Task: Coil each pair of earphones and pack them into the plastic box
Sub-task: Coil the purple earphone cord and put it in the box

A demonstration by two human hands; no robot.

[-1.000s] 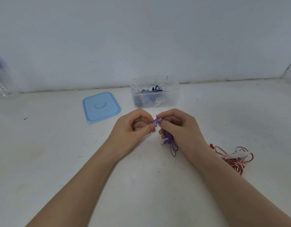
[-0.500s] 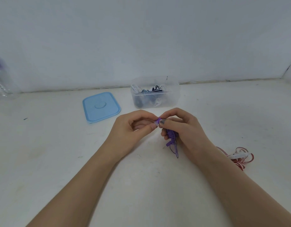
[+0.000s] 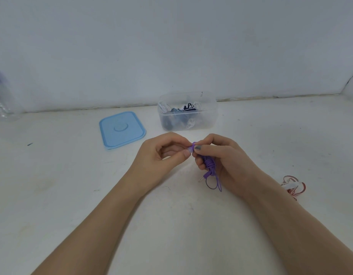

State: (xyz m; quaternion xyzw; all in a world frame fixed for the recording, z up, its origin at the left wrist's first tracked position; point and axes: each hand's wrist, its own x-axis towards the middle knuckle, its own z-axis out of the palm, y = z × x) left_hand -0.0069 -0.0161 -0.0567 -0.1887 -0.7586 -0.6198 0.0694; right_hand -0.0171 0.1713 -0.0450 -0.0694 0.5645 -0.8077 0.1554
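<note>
Purple earphones (image 3: pixel 209 165) are sitting bundled in the right hand (image 3: pixel 221 159) at mid-frame, fingers curling round the coil, plug and a loop dangling below. The left hand (image 3: pixel 163 155) is pinching the earbud end beside the right thumb. Directly above both hands, the plastic box (image 3: pixel 188 124) is standing open on the counter (image 3: pixel 72 185), nearer the right hand. No writing is showing.

A white tabletop (image 3: pixel 62 195) carried a blue lid (image 3: pixel 122 129) at centre-left, a clear plastic box (image 3: pixel 188 112) just right of it, and red-and-white earphones (image 3: pixel 293 186) at right.
</note>
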